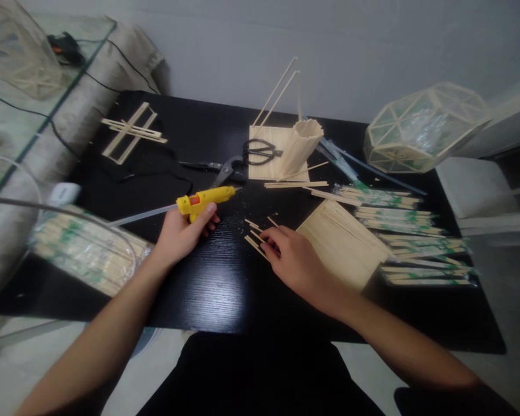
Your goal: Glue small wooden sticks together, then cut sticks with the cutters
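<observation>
A yellow glue gun [208,198] with a clear glue stick in its back is gripped by my left hand [179,234], its nozzle pointing right. My right hand [292,254] rests low over several short wooden sticks [255,244], fingers curled and pinching at one; the fingertips partly hide the contact. To its right lies a flat panel of wooden sticks [344,242]. Behind, a round cup of upright sticks [302,147] stands on a square stick base [268,138], with two long sticks rising from the base's back left.
Black-handled scissors [260,151] and pliers [227,170] lie mid-table. Wrapped stick bundles [398,214] line the right; another pack [86,248] sits left. A stick frame [132,133] lies far left. A faceted lantern-like piece [424,127] stands back right. Black cords [151,173] trail at left.
</observation>
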Demonstrator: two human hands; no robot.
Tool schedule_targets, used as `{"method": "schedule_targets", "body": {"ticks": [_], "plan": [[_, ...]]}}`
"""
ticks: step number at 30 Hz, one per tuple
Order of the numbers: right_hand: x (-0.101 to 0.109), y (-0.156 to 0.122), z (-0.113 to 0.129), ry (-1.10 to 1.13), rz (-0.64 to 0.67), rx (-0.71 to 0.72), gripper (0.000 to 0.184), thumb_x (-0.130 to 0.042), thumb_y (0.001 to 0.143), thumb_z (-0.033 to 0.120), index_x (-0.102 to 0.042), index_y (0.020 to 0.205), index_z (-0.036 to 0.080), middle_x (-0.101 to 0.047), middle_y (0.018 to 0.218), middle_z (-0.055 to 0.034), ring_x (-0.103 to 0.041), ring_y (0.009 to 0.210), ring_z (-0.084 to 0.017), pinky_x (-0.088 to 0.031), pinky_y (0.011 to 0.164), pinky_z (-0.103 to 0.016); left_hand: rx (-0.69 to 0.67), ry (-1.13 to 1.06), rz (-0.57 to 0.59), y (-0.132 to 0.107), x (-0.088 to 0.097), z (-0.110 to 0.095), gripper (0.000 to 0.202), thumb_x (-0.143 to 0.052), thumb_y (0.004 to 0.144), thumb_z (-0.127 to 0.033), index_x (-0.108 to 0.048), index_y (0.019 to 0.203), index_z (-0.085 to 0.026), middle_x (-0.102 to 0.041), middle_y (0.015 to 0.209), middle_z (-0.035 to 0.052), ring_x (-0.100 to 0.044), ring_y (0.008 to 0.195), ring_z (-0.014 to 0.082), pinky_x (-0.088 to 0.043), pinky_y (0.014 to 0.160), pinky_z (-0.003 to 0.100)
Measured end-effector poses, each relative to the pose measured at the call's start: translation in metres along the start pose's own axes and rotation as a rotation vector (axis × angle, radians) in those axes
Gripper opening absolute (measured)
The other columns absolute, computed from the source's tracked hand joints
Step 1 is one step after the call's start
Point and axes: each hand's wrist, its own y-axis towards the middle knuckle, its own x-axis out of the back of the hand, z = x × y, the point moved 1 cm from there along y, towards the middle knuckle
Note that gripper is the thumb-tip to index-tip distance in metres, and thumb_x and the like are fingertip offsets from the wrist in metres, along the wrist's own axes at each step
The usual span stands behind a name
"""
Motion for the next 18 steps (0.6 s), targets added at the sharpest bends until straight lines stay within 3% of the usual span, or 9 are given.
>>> {"method": "schedule_targets", "body": {"ticks": [12,18], "plan": [[-0.003,-0.001,0.007,-0.052,-0.006,0.027,0.012,-0.066,0.097,0.024,-0.072,0.102,0.015,-0.071,0.102,-0.0095,-0.069,0.093,-0.024,-0.055,0.081,-0.037,-0.006,0.029,0.002,0.0,0.001,0.002,0.047,-0.068,0.087,-0.061,-0.072,0.081,-0.015,-0.073,0.076,0.0075,-0.064,0.059,0.0152,-0.051,0.05,0.025],[-0.011,0.001,0.01,-0.12,-0.009,0.077,0.008,-0.066,0.096,0.02,-0.072,0.099,0.015,-0.071,0.099,-0.0089,-0.067,0.093,-0.024,-0.055,0.082,-0.037,-0.002,0.024,-0.001,0.0,0.0,0.003,0.047,-0.068,0.086,-0.063,-0.072,0.081,-0.016,-0.073,0.076,0.0074,-0.065,0.059,0.0155,-0.051,0.049,0.025]]}}
